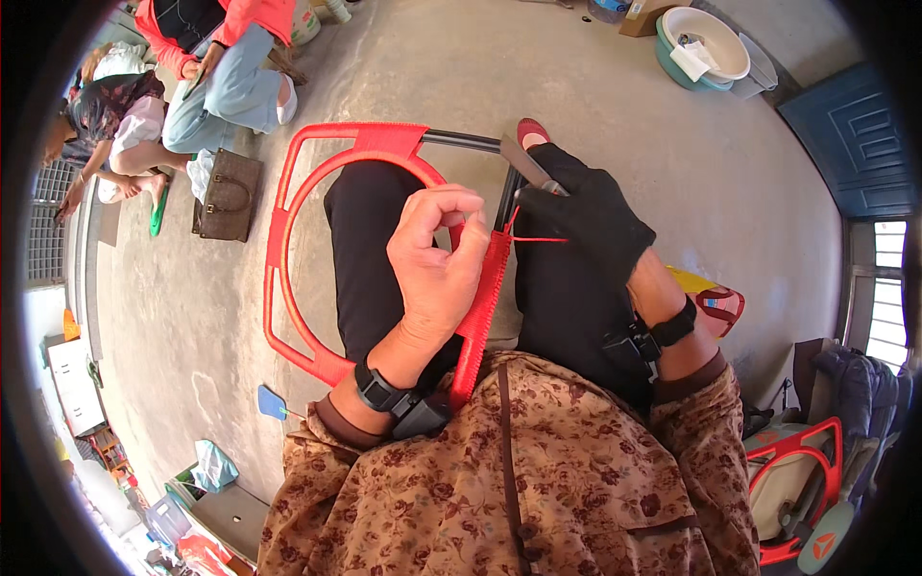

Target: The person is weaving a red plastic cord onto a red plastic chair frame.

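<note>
A frame [279, 240] with a rounded ring inside it rests across my lap, mostly wrapped in red cord. Bare black bars [461, 140] show at its far right corner. My left hand [437, 254], ungloved, is closed with curled fingers over the ring's right side; what lies inside them is hidden. My right hand [600, 221] wears a black glove and is closed beside the right bar. A thin red cord [538, 239] runs from the wrapped bar to the glove. A flat grey-brown piece [528, 163] sticks out at the gloved fingers, its kind unclear.
Two people [221, 77] sit at the far left, near a brown handbag [230, 197]. Stacked basins [706, 43] stand at the far right, by a blue door [855, 139]. Another red-wrapped frame [807, 461] is at the near right. A blue fly swatter [273, 402] lies left.
</note>
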The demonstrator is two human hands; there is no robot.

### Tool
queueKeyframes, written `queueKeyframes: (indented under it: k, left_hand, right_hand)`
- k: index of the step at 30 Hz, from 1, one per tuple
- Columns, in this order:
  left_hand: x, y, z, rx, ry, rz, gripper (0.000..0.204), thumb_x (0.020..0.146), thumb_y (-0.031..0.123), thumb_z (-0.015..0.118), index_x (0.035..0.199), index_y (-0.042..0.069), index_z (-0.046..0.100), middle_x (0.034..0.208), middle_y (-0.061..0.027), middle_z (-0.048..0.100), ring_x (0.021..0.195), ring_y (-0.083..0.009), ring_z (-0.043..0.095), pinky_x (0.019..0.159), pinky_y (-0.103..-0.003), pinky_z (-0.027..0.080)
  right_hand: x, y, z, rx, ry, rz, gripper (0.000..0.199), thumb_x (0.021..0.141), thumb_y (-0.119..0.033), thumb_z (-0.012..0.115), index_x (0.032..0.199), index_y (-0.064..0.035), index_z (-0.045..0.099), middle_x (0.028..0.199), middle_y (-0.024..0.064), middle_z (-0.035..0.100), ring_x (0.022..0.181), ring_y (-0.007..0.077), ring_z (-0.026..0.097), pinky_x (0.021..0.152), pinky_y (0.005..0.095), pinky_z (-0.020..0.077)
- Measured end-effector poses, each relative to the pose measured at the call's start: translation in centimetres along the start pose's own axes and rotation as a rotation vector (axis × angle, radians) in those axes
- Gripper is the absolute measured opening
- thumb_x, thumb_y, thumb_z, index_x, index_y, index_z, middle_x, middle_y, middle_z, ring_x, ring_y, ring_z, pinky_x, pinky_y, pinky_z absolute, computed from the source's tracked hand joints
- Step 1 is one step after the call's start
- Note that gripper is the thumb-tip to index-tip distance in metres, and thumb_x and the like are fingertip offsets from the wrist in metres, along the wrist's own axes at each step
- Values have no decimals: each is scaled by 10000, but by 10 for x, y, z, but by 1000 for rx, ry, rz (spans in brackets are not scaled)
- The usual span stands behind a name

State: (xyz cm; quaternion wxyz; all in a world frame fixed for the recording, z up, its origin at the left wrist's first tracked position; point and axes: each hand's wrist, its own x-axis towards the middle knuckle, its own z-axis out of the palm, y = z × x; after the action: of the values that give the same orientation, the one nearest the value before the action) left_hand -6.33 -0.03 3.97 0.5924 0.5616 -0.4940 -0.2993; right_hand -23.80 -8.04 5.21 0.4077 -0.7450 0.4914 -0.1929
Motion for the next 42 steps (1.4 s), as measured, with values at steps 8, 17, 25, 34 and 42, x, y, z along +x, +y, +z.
queueKeyframes:
  k: [8, 17, 25, 34, 42]
  left_hand:
    - [-1, 2, 2, 449, -137, 301, 207, 689, 0, 682, 889, 31, 637, 1024, -107, 622, 922, -268, 562, 790, -342, 465]
    - [-1, -3, -2, 354, -133, 270, 104, 737, 22, 690, 809, 17, 615, 1009, -123, 620, 880, -299, 562, 764, -369, 460]
    - [-1, -3, -3, 368, -154, 261, 88, 776, 44, 669, 807, 9, 595, 1033, -157, 615, 896, -305, 564, 795, -374, 463]
    - [-2, -4, -2, 352, -150, 273, 93, 755, 27, 682, 803, 5, 606, 1090, -154, 599, 919, -295, 554, 803, -360, 456]
    - [-3, -2, -4, 314, -146, 256, 84, 750, 23, 691, 785, -2, 619, 1106, -140, 601, 920, -283, 553, 800, -354, 457]
  right_hand:
    - [-8, -10, 12, -54, 36, -7, 355, 774, -148, 672, 1105, -29, 622, 1107, 187, 603, 916, 274, 615, 736, 320, 487]
    - [-32, -7, -20, -232, 420, -637, 170, 779, -158, 674, 894, -43, 629, 784, 68, 620, 805, 205, 590, 650, 305, 463]
    - [-26, -4, -41, 160, -677, 341, 207, 905, -230, 550, 988, -52, 616, 770, 41, 610, 658, 108, 576, 560, 243, 457]
    - [1, 29, -10, -351, -474, -771, 435, 629, -43, 658, 1062, -40, 614, 958, 106, 594, 863, 254, 603, 686, 341, 513]
    - [0, 5, -17, 46, -681, -90, 422, 615, -16, 656, 1036, -3, 631, 926, 118, 592, 763, 252, 619, 613, 331, 519]
